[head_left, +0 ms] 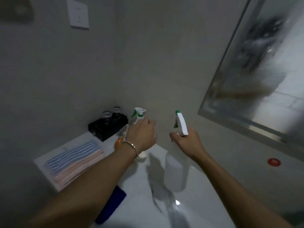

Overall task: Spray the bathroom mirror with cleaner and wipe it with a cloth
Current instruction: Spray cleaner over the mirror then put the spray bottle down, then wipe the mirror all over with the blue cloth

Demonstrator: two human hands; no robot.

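Note:
My right hand grips the neck of a white spray bottle with a white and green trigger head, held up above the counter. My left hand is curled round a second spray bottle with a white and green head that stands near the wall. The mirror hangs on the wall to the right, its glass streaked and misty. A folded dark blue cloth lies on the counter under my left forearm.
The white counter holds folded striped blue and pink towels at the left, a black tray with glasses in the corner and an orange bottle. A wall socket sits high up. A red button is below the mirror.

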